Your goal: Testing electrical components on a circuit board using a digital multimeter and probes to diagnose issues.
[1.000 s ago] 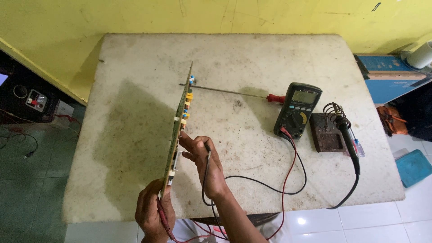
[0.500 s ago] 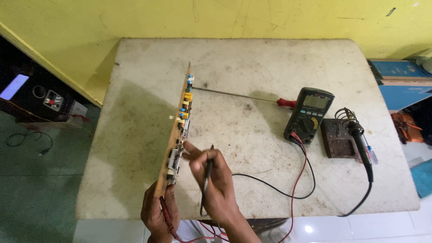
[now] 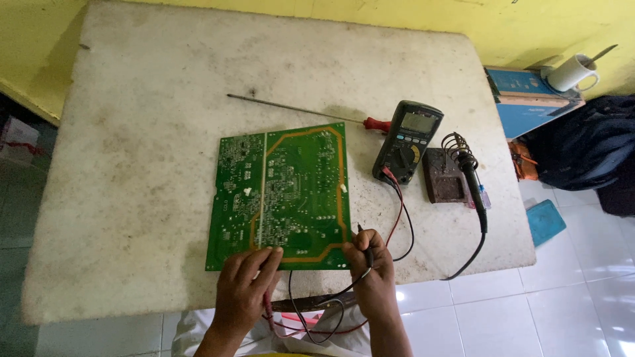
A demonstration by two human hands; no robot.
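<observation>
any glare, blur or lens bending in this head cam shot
Head view: even daylight, no harsh glare; the green circuit board is sharp, with a soft shadow behind the black multimeter; the worn white table bows at its edges from wide-angle distortion; both hands show no motion blur.

The circuit board point(image 3: 281, 197) is laid flat on the table point(image 3: 132, 132). Behind it a screwdriver point(image 3: 304, 112) is placed; to its right a multimeter point(image 3: 408, 140) is set, with a soldering-iron stand point(image 3: 447, 178) farther right (iron resting in it). At the board's near edge both hands are positioned.
</observation>
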